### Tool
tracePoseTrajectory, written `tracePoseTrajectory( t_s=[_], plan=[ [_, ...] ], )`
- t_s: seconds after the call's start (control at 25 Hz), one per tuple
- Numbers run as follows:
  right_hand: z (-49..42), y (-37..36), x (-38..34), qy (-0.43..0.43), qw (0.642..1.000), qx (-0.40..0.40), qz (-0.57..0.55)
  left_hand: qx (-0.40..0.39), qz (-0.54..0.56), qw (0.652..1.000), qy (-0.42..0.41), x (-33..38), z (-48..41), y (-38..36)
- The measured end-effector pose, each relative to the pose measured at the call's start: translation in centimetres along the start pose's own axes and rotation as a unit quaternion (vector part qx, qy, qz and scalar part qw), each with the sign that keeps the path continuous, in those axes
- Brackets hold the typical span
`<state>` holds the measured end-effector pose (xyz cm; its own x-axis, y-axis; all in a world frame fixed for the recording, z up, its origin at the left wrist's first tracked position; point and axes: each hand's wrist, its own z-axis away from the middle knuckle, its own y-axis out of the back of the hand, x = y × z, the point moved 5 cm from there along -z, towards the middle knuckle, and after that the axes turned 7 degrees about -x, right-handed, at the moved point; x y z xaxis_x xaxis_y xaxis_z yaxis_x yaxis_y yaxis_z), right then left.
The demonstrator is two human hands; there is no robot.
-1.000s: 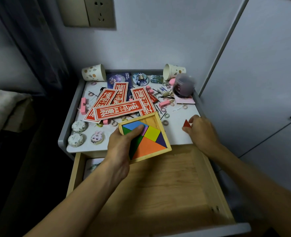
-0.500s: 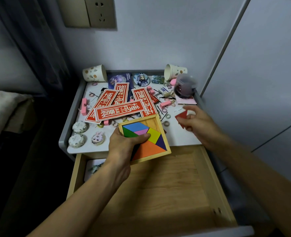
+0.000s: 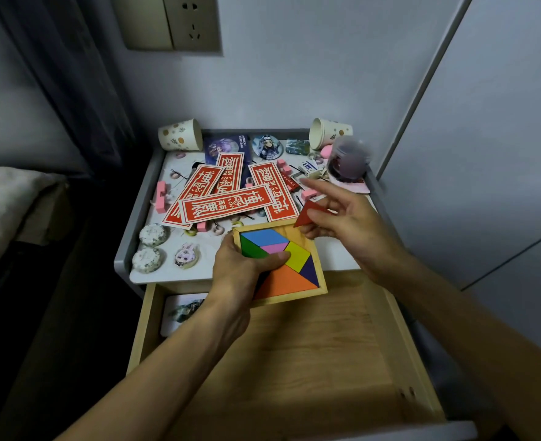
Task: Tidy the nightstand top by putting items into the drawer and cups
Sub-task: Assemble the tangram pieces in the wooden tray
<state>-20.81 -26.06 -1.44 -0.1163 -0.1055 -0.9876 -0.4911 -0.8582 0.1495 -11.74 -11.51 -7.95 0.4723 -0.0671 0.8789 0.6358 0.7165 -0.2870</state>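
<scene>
- A wooden puzzle tray (image 3: 286, 281) filled with flat coloured pieces is gripped by the left hand (image 3: 240, 275) at the front edge of the nightstand (image 3: 164, 276), partly over the open drawer (image 3: 310, 361). The thumb is pressed on top of the pieces, and the fingers are hidden under the frame.
- A red triangle piece (image 3: 309, 211) is pinched in the right hand (image 3: 355, 230), with the index finger stretched out. It is held just beside the tray's far right corner, where a bare wooden gap is left.
- The tray is judged to be stiff and light, but its pieces lie loose. It is best gripped by the frame and kept level, with a thumb on top, so that nothing slides out.
- The triangle is judged to be small, hard and smooth. It is best pinched by its edges so that it can be laid flat in the gap.
- Two paper cups (image 3: 180, 135) are seen lying on their sides at the back corners. Red paper strips (image 3: 228, 203) and small trinkets are scattered between them.
</scene>
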Motion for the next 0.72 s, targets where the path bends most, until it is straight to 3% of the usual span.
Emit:
tracePoseTrajectory(
  t_s=[0.28,0.72],
  plan=[
    [0.0,-0.3,0.9,0.028,0.988,0.042,0.148,-0.009,-0.019,1.0,-0.015,0.1,0.0,-0.1],
    [0.4,-1.2,0.6,0.054,0.971,0.058,0.227,-0.008,-0.017,1.0,-0.004,0.2,0.3,-0.3]
  ],
)
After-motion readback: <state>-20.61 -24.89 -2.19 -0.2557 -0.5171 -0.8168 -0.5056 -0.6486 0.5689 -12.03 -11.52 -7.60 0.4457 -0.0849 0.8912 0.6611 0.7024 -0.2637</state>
